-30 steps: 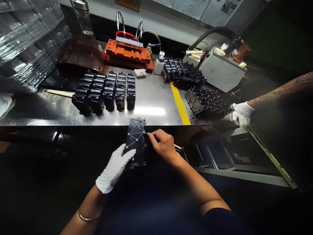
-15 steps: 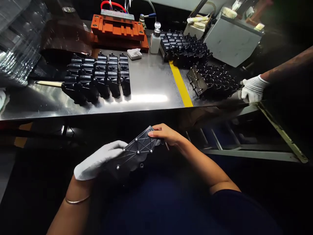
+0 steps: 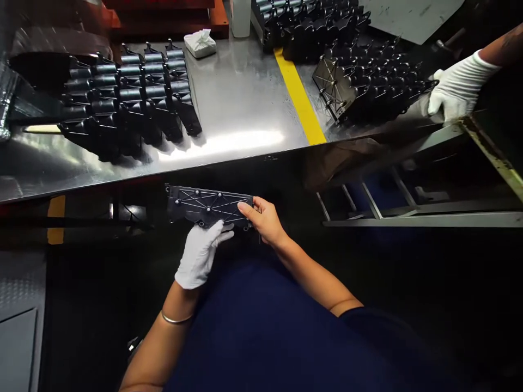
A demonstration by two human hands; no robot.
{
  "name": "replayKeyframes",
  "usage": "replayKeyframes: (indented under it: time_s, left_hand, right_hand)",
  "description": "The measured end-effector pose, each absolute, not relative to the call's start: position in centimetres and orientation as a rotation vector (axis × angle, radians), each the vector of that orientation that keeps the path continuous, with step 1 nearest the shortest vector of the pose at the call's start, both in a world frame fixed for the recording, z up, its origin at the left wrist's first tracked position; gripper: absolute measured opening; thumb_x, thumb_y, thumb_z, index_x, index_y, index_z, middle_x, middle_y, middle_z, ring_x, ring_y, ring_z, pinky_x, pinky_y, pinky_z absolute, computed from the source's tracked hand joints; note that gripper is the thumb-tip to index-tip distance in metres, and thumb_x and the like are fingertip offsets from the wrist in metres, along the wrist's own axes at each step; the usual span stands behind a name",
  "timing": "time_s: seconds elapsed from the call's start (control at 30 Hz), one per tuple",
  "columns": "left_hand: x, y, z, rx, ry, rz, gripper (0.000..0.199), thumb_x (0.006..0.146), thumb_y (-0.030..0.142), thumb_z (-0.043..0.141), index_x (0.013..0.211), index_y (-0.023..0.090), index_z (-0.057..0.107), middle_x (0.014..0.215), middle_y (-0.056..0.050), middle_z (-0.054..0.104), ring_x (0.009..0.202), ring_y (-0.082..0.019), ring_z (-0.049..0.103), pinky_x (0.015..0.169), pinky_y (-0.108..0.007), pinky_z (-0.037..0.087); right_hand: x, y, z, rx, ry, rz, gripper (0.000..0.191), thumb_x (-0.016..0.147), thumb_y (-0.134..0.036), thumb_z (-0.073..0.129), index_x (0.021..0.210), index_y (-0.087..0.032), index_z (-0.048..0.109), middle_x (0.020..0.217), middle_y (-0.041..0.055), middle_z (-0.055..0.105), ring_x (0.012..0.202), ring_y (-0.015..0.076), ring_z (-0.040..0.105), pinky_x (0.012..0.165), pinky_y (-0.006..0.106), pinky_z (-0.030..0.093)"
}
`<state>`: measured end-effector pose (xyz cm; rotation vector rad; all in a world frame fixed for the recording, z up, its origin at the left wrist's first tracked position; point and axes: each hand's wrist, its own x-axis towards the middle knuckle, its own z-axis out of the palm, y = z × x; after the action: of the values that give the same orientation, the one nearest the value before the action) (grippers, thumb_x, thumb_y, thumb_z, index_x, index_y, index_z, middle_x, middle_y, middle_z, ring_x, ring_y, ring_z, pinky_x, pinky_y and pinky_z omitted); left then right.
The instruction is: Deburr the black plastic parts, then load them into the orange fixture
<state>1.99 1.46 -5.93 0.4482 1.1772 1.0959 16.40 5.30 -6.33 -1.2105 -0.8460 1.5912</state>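
First inspector: Where do you have the black ribbed part (image 3: pixel 212 201)?

Second inspector: You have it in front of your dark blue garment (image 3: pixel 253 326), on your side of the front edge of the metal bench (image 3: pixel 241 103) and apart from it. Its long side runs crosswise, and its ribbed face, dotted with bright studs (image 3: pixel 208 209), is turned up towards you.

First inspector: And your hands?

Second inspector: Your bare right hand (image 3: pixel 266 219) pinches the part's right end, thumb on the ribbed face. Your gloved left hand (image 3: pixel 197 255) is at the lower edge, near mid-length, with thumb and fingers extended; whether it bears any weight cannot be told.

First inspector: The surroundings?

Second inspector: On the bench before you, a left group of black parts (image 3: pixel 139 98) stands near a white packet (image 3: pixel 200 44). Right of the yellow strip (image 3: pixel 301 103), a co-worker's gloved hand (image 3: pixel 455 90) is at the outer end of a right-hand row of black parts (image 3: pixel 379 81).
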Motion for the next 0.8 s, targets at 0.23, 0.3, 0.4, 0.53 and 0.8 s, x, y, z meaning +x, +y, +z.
replayKeyframes:
  time_s: [0.23,0.3,0.4,0.53,0.8]
  left_hand:
    - [1.2,1.9,-5.0,0.16,1.014,1.151,0.022,0.073,0.023,0.072,0.094,0.02,0.067,0.098,-0.004,0.073,0.098,-0.023,0.066,0.085,-0.045,0.057]
    - [0.9,2.4,-5.0,0.022,1.036,1.179,0.013,0.078,0.021,0.066,0.091,0.02,0.067,0.092,-0.004,0.073,0.091,-0.022,0.068,0.08,-0.043,0.059]
    - [0.5,2.6,-5.0,-0.101,1.105,1.214,0.01,0.08,0.016,0.063,0.088,0.019,0.066,0.089,-0.002,0.073,0.085,-0.019,0.069,0.075,-0.04,0.061]
    - [0.4,2.1,-5.1,-0.105,1.124,1.329,0.008,0.078,0.014,0.065,0.085,0.018,0.066,0.087,-0.001,0.073,0.082,-0.016,0.069,0.08,-0.04,0.06]
    - [1.1,1.4,-4.4,0.093,1.184,1.472,0.016,0.069,0.015,0.074,0.08,0.024,0.068,0.09,0.005,0.073,0.095,-0.016,0.065,0.087,-0.039,0.055]
  right_hand:
    - [17.0,5.5,-5.9,-1.194,-0.691,1.911,0.051,0.054,-0.058,0.081,0.07,-0.016,0.055,0.053,-0.0091,0.043,0.042,0.0016,0.03,0.034,0.016,0.02]
    - [17.4,5.3,-6.3,-1.183,-0.647,2.057,0.051,0.059,-0.059,0.079,0.077,-0.017,0.056,0.055,-0.0093,0.044,0.04,0.0015,0.029,0.032,0.015,0.016]
    - [18.3,4.4,-7.5,-1.225,-0.486,2.107,0.044,0.074,-0.059,0.068,0.089,-0.019,0.057,0.068,-0.0051,0.053,0.045,0.0034,0.04,0.034,0.014,0.028]
    - [18.9,1.8,-9.6,-1.389,-0.626,2.041,0.037,0.079,-0.053,0.064,0.089,-0.018,0.056,0.072,-0.0014,0.057,0.054,0.0077,0.052,0.044,0.019,0.046]
    - [17.7,0.7,-6.0,-1.332,-1.767,1.367,0.027,0.099,-0.038,0.032,0.094,-0.021,0.052,0.061,-0.0052,0.044,0.052,0.0091,0.043,0.052,0.022,0.036]
